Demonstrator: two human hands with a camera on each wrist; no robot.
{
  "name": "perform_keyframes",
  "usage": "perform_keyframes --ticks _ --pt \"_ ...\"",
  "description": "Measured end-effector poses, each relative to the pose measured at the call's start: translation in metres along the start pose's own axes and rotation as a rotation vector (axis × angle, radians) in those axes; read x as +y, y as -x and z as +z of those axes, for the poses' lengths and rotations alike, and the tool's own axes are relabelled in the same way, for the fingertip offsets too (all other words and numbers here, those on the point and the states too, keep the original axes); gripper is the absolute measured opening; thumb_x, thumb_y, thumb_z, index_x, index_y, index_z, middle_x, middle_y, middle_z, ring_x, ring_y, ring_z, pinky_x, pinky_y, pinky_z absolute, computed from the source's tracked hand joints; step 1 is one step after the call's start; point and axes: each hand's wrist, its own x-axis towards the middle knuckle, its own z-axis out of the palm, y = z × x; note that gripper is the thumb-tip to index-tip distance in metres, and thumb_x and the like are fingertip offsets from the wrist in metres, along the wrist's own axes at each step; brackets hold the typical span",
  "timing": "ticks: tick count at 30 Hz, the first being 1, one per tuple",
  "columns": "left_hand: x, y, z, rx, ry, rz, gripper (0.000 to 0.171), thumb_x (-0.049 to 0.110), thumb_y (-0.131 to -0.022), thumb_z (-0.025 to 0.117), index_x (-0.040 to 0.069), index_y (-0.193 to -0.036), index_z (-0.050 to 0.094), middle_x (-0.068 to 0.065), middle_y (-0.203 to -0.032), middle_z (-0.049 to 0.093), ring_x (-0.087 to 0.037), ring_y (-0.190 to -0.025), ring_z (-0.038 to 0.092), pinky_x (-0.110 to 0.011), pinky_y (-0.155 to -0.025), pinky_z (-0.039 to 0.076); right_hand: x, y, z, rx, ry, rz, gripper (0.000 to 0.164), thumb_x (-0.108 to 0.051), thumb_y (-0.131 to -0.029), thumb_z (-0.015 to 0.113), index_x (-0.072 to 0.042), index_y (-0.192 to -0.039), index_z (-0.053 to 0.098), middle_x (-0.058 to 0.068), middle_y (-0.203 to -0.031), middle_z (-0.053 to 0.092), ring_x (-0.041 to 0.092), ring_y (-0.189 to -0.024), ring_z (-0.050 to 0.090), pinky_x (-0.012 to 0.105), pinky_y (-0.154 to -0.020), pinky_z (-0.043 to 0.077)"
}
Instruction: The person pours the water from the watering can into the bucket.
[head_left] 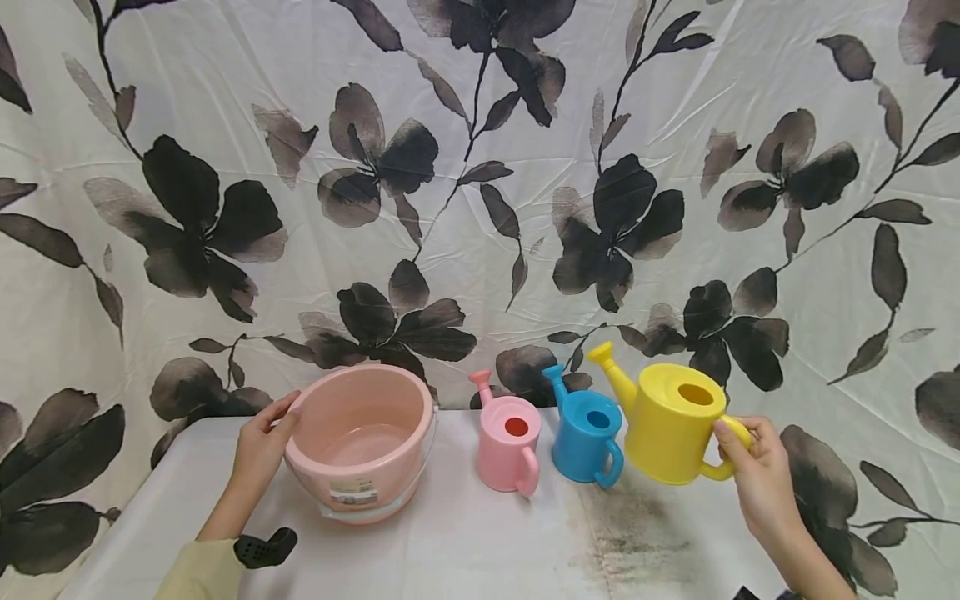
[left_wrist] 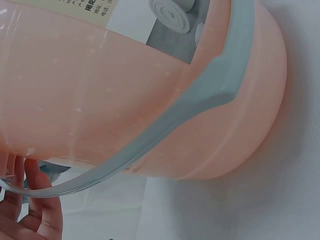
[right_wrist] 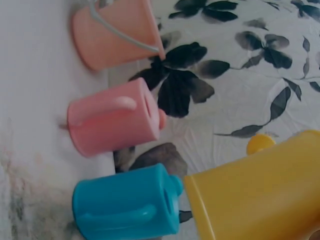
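A pink bucket (head_left: 360,462) stands on the left of the white table. My left hand (head_left: 262,439) holds its rim on the left side; in the left wrist view the fingers (left_wrist: 47,215) show below the bucket's wall, behind the pale handle. My right hand (head_left: 765,475) grips the handle of a yellow watering can (head_left: 667,433), raised above the table with its spout pointing left. Between bucket and yellow can stand a small pink watering can (head_left: 498,454) and a blue watering can (head_left: 577,450). The right wrist view shows the yellow can (right_wrist: 255,195) close up, beyond the blue one.
A white cloth with dark flowers (head_left: 375,167) hangs behind the table (head_left: 465,550). Dark smudges (head_left: 637,533) mark the tabletop near the blue can. A printed label (head_left: 354,492) is stuck on the bucket's front, above its lowered handle.
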Motion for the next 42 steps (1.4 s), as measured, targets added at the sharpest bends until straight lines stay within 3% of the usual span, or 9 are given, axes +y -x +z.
perform_keyframes --ticks 12,21,33,36,39,42 --pt "-0.002 0.001 -0.001 0.002 0.006 -0.004 0.049 0.032 -0.102 0.041 0.007 -0.144 0.044 -0.020 -0.134 0.052 0.021 -0.080 0.041 0.001 -0.070 0.038 -0.010 0.004 0.021 -0.129 -0.112 -0.036 0.017 -0.014 -0.099 0.051 -0.005 -0.102 0.037 -0.008 -0.078 0.044 0.008 -0.074 0.039 0.020 -0.066 0.036" --pt "-0.001 0.000 -0.001 0.008 0.001 -0.011 0.048 0.031 -0.101 0.042 0.006 -0.143 0.045 -0.021 -0.134 0.052 0.019 -0.080 0.041 -0.001 -0.069 0.039 -0.016 0.012 0.042 -0.205 -0.161 -0.016 0.009 -0.012 -0.099 0.051 -0.011 -0.102 0.043 -0.009 -0.078 0.047 0.007 -0.073 0.040 0.020 -0.066 0.039" --pt "-0.003 -0.001 0.001 0.022 0.011 0.004 0.047 0.030 -0.101 0.044 0.005 -0.141 0.048 -0.023 -0.133 0.053 0.021 -0.078 0.041 -0.002 -0.067 0.040 -0.022 0.021 0.072 -0.299 -0.132 -0.033 0.005 -0.009 -0.099 0.050 -0.012 -0.098 0.046 -0.007 -0.074 0.041 0.009 -0.070 0.037 0.026 -0.064 0.035" --pt "-0.003 -0.001 0.001 0.017 0.003 0.000 0.048 0.031 -0.101 0.044 0.005 -0.141 0.047 -0.023 -0.134 0.053 0.020 -0.078 0.041 -0.001 -0.067 0.040 -0.023 0.022 0.079 -0.330 -0.118 -0.027 0.005 -0.011 -0.099 0.050 -0.012 -0.099 0.046 -0.007 -0.074 0.043 0.009 -0.071 0.040 0.024 -0.065 0.038" --pt "-0.003 -0.003 0.001 0.018 -0.008 -0.005 0.048 0.031 -0.101 0.043 0.007 -0.142 0.047 -0.021 -0.134 0.053 0.015 -0.083 0.044 -0.001 -0.068 0.039 -0.024 0.021 0.086 -0.362 -0.113 -0.017 0.006 -0.012 -0.099 0.050 -0.012 -0.098 0.045 -0.008 -0.072 0.043 0.007 -0.071 0.043 0.022 -0.066 0.043" --pt "-0.003 -0.003 0.001 0.011 -0.017 -0.003 0.049 0.032 -0.101 0.042 0.007 -0.143 0.046 -0.021 -0.135 0.052 -0.004 -0.099 0.054 0.001 -0.068 0.038 -0.026 0.020 0.092 -0.393 -0.103 -0.002 0.009 -0.013 -0.100 0.050 -0.009 -0.099 0.043 -0.008 -0.070 0.042 0.006 -0.071 0.045 0.021 -0.066 0.043"
